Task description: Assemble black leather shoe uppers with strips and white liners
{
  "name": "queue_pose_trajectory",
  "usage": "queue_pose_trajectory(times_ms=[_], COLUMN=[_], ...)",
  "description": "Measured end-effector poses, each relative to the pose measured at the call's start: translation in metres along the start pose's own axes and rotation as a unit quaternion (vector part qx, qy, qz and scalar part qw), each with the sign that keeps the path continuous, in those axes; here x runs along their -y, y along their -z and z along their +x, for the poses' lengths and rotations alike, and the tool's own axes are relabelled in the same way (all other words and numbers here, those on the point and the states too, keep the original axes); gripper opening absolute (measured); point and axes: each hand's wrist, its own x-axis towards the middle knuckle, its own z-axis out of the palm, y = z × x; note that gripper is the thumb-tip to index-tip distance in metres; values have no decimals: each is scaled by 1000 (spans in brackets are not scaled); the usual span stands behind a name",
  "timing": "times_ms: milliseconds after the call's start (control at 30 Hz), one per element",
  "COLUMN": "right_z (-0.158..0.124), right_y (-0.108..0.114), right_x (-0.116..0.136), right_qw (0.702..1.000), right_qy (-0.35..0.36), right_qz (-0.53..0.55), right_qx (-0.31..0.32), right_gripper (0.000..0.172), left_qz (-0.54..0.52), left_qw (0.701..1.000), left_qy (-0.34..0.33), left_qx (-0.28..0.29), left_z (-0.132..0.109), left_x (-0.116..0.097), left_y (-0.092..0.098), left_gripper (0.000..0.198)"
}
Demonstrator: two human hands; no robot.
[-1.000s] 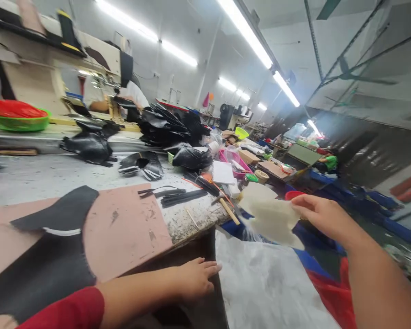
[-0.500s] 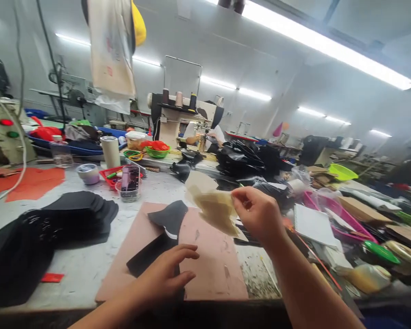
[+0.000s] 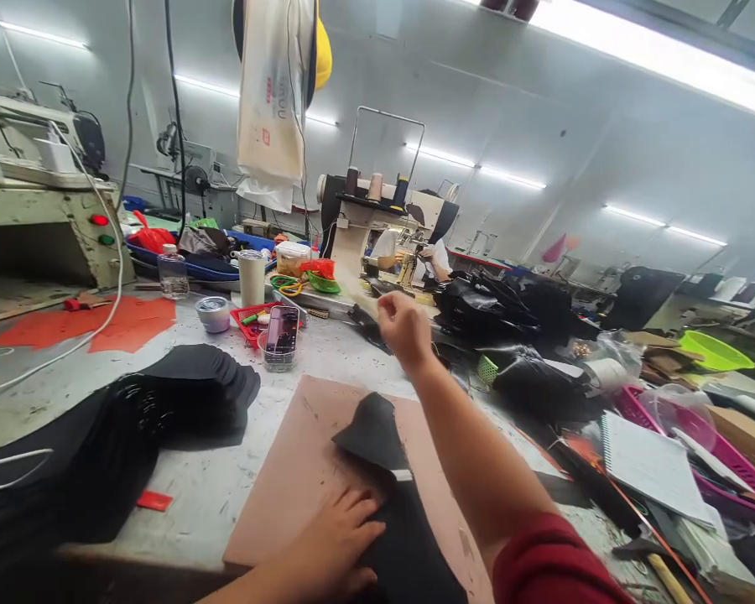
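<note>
Workshop, surface [image 3: 192, 482] in front of one sewing machine [image 3: 347, 245] carrying three thread spools [image 3: 376, 187]. On surface: one phone [image 3: 283, 331], one tumbler [image 3: 252, 281], one pink board [image 3: 277, 470]. Black material [image 3: 371, 432] lies on the board, one white strip [image 3: 402, 476] across it. Hands apart: left hand [image 3: 336, 541] flat on the material, fingers spread; right hand [image 3: 406, 329] raised beyond the board, fingers curled, grip cannot be told. Half a second earlier, right pinched a pale sheet nearer the board.

Bright overhead light came from a tube lamp [image 3: 658, 55], glaring white, above and right of the sewing machine [image 3: 351, 243]. Blur softened the right hand [image 3: 406, 329] before it; wide-angle stretching showed toward the edges.
</note>
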Motion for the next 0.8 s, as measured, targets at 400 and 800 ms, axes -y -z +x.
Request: queue_pose_trajectory(times_ms=[400,800], right_z=[-133,-101], right_y=[-101,-101], right_x=[51,38], right_qw=[909,885], right_qy=[59,14], right_qz=[21,1], right_qx=[411,465], right_gripper=[14,17], left_qz=[-1,248], left_qw=[990,894], left_qy=[18,164], left_qx=[-137,-336], left_z=[-48,-66], left_x=[37,123], left_y=[44,63], left_gripper=[23,22])
